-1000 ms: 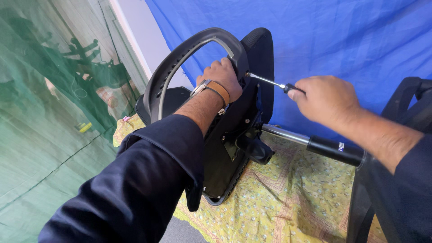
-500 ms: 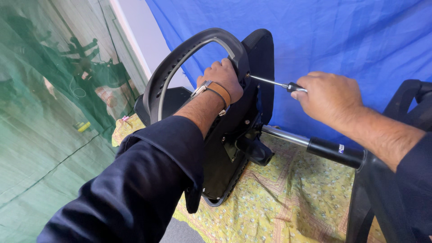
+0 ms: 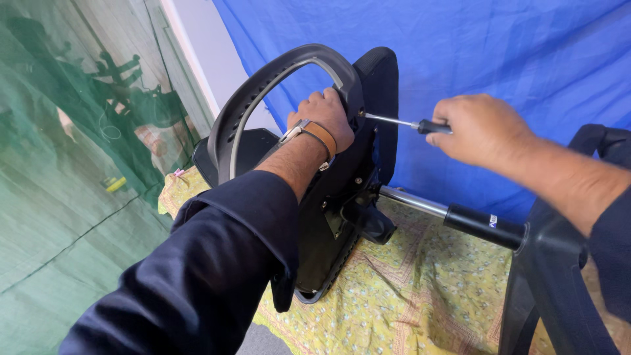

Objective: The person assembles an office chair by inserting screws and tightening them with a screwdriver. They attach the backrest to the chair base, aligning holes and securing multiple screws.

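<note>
A black office chair lies on its side, its seat (image 3: 378, 98) upright and a curved grey-black armrest (image 3: 276, 85) arching over the top. My left hand (image 3: 325, 118), with a brown strap on the wrist, grips the armrest where it meets the underside of the seat. My right hand (image 3: 483, 128) is closed round the black handle of a screwdriver (image 3: 401, 121). The thin metal shaft points left, and its tip touches the seat underside right beside my left hand.
The chair's gas cylinder (image 3: 453, 213) runs right to the black star base (image 3: 552, 263). A yellow patterned cloth (image 3: 420, 296) lies under the chair. A blue sheet (image 3: 499, 59) hangs behind, and a green net (image 3: 59, 197) hangs at the left.
My right hand and the screwdriver have shifted slightly; the tip stays at the same spot on the seat underside. My left hand keeps its grip.
</note>
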